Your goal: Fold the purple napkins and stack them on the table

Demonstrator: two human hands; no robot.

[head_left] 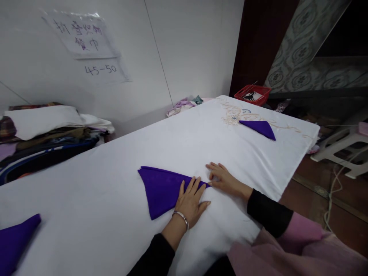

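Observation:
A purple cloth napkin [161, 191], folded into a long pointed wedge, lies on the white tablecloth [100, 199]. Its wide end faces left and its narrow tip points right. My left hand [191, 201], with a silver bracelet at the wrist, rests flat on the narrow part, fingers spread. At the tip, my right hand [225, 180] has its thumb and index finger closed on the point; its other fingers stretch out above the cloth. The underside of the napkin's folds is hidden.
Another folded purple napkin [260, 128] lies at the far right by the embroidery, and a third [17, 241] at the lower left edge. Piled clothes [51, 126] stand against the wall. A red basket [253, 95] sits beyond the table; a white stool [342, 147] stands at right.

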